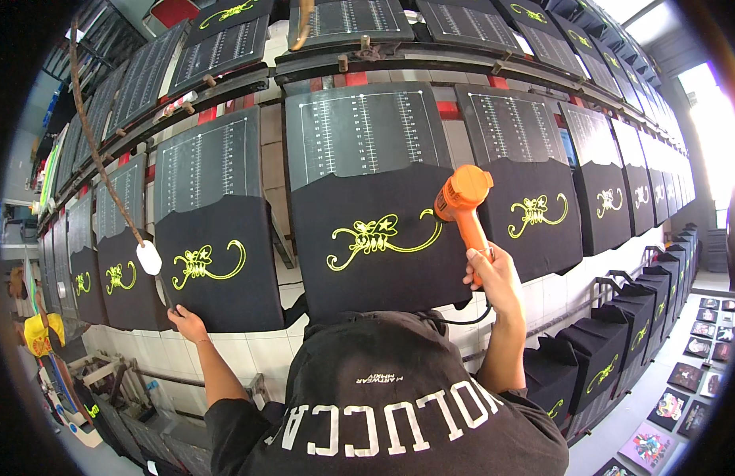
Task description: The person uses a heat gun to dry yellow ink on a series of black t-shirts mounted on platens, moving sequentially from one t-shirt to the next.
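My right hand (500,279) is wrapped round the handle of an orange hair dryer (465,202). The dryer's head is over the right edge of a black T-shirt (367,282), near the tail of its yellow-green scorpion-like print (373,242). That shirt lies flat on a dark printing board (363,135) with white scale marks. To the left, my left hand (189,324) grips the lower left corner of another black T-shirt (240,297) on its board, with the same yellow-green print. A dark cord runs down from the dryer's handle.
Rows of boards with printed black shirts stretch to both sides. A metal rail (431,73) runs behind them, with more boards beyond. A white tag-like piece (149,258) hangs from a brown rod (105,166). More shirts (609,349) stand lower right; printed sheets (653,444) lie on the floor.
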Motion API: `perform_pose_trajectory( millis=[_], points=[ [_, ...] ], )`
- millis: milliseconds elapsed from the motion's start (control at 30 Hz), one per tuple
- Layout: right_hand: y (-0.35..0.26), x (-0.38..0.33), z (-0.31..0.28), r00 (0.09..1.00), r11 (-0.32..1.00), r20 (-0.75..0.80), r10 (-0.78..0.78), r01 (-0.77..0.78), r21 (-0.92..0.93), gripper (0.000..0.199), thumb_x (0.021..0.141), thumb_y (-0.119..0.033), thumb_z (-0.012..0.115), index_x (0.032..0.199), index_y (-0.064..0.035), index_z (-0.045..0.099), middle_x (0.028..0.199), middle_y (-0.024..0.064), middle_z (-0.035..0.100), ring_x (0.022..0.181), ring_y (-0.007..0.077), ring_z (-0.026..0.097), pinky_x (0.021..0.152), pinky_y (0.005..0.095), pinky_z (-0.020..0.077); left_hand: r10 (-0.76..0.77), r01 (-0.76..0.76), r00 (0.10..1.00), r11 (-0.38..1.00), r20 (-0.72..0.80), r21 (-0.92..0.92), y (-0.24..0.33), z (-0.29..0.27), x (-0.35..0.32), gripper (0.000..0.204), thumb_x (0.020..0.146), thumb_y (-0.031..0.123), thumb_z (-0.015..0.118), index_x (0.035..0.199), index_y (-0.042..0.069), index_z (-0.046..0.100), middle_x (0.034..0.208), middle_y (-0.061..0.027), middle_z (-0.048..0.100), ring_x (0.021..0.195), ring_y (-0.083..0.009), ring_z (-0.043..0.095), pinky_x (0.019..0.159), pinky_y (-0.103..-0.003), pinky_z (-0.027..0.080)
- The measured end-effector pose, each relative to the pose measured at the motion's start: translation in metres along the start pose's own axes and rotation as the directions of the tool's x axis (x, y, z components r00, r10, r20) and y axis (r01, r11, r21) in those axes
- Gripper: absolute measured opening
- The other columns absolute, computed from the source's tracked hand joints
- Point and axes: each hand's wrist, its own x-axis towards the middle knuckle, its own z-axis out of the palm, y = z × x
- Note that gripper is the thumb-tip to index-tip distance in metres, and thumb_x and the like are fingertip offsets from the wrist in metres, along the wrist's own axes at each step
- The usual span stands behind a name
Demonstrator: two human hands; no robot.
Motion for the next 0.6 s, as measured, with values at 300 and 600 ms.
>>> perform_pose_trajectory(
  millis=[300,600],
  points=[
    [0.012,-0.008,-0.006,1.000,0.999,0.016,-0.016,0.015,0.036,0.024,0.094,-0.025,0.063,0.099,-0.0019,0.059,0.069,0.0003,0.057,0.056,0.0074,0.058,0.049,0.0200,0.0439,0.062,-0.062,0.998,0.997,0.006,0.049,-0.002,0.005,-0.011,0.052,0.103,0.035,0.042,0.139,-0.002,0.040,0.138,-0.0269,0.048,0.128,-0.0444,0.044,0.105,-0.048,0.038],
    [0.020,-0.022,-0.010,0.999,0.999,0.037,0.017,-0.018,0.036,0.024,0.094,-0.026,0.063,0.098,-0.0023,0.058,0.069,0.0011,0.058,0.054,0.0084,0.059,0.048,0.0210,0.0452,-0.007,0.001,0.999,0.987,0.035,0.161,0.013,0.007,-0.027,0.057,0.103,0.044,0.037,0.147,0.008,0.033,0.151,-0.0186,0.035,0.140,-0.0467,0.026,0.111,-0.054,0.031]
  ],
)
